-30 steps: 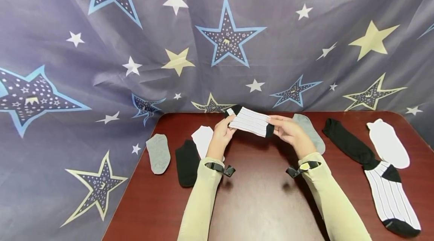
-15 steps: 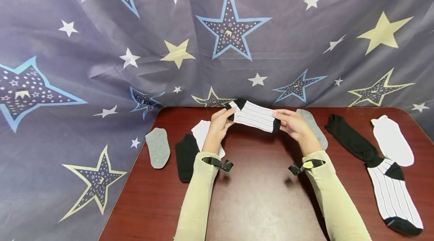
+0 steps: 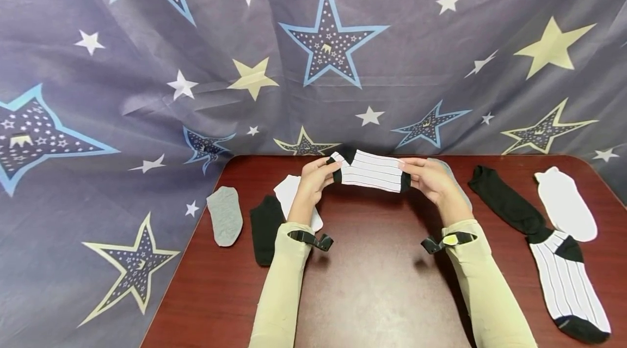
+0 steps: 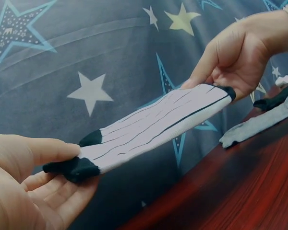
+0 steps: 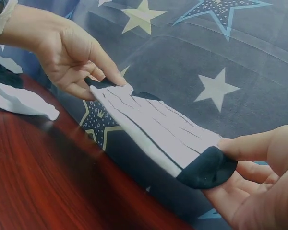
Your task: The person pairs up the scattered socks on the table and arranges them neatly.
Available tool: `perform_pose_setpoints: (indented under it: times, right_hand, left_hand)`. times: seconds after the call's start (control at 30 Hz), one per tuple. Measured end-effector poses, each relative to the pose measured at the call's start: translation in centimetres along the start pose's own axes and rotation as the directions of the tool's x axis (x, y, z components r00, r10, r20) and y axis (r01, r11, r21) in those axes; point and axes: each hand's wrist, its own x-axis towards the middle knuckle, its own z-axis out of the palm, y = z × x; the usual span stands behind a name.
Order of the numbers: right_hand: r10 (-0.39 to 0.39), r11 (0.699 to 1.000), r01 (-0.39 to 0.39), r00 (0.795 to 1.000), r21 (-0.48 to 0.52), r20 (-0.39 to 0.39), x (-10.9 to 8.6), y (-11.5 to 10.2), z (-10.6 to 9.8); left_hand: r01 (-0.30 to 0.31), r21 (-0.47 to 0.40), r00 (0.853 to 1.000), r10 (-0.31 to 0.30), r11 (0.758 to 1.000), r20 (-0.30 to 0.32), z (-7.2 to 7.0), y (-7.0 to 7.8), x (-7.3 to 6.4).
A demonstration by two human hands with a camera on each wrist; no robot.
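Observation:
A white sock with thin dark stripes and black cuff, heel and toe (image 3: 374,170) is stretched level between both hands above the back of the table. My left hand (image 3: 313,178) pinches its cuff end, thumb on top and fingers beneath, as the left wrist view shows with the black cuff (image 4: 81,170). At the other end my right hand (image 3: 431,180) pinches the sock by the black toe (image 5: 209,167), thumb over it and fingers under. In the right wrist view the striped face (image 5: 153,124) lies flat and faces up.
Left on the red-brown table (image 3: 367,282) lie a grey sock (image 3: 225,216), a black sock (image 3: 266,231) and a white sock (image 3: 289,193). To the right are a partly hidden grey sock (image 3: 462,193), a black one (image 3: 506,201), a white one (image 3: 568,203) and a striped one (image 3: 568,282). A star-patterned curtain (image 3: 323,114) hangs behind.
The striped sock has been turned from a tilt to nearly level, and its black heel and cuff show more. Both hands keep their hold, slightly farther apart; the head view has tilted a little.

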Motion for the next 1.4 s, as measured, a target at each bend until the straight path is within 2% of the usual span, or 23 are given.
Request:
perform_pose_setpoints:
  times: [0.13, 0.3, 0.57, 0.87, 1.1, 1.3, 1.4]
  right_hand:
    - [-0.018, 0.997, 0.014, 0.998, -0.078, -0.061, -0.1, -0.1, -0.1]
    - [-0.017, 0.979, -0.006, 0.994, -0.205, -0.109, -0.3, -0.5, -0.3]
    - [-0.040, 0.934, -0.018, 0.987, -0.357, -0.154, -0.7, -0.7, -0.1]
    - [-0.118, 0.881, 0.032, 0.981, -0.472, -0.155, -0.8, -0.7, -0.1]
    - [-0.142, 0.859, 0.036, 0.975, -0.510, -0.169, -0.6, -0.1, -0.3]
    - [-0.143, 0.826, 0.010, 0.971, -0.563, -0.193, -0.7, 0.1, -0.6]
    - [-0.134, 0.821, -0.002, 0.971, -0.571, -0.197, -0.6, 0.2, -0.7]
  left_hand:
    - [0.001, 0.122, 1.000, 0.002, 0.992, -0.026, -0.5, 0.2, -0.3]
    - [-0.003, 0.208, 1.000, 0.001, 0.978, 0.010, -1.0, 0.5, -0.4]
    - [-0.007, 0.229, 0.999, -0.002, 0.973, 0.042, -1.3, 0.5, -0.6]
    - [-0.075, 0.276, 0.997, 0.076, 0.958, 0.007, -1.0, 0.4, -0.7]
    - [-0.088, 0.293, 0.996, 0.094, 0.952, -0.007, -0.6, 0.0, -0.6]
    - [-0.082, 0.314, 0.996, 0.092, 0.946, -0.017, -0.4, -0.5, -0.4]
    - [-0.087, 0.324, 0.995, 0.100, 0.942, -0.026, -0.4, -0.7, -0.4]
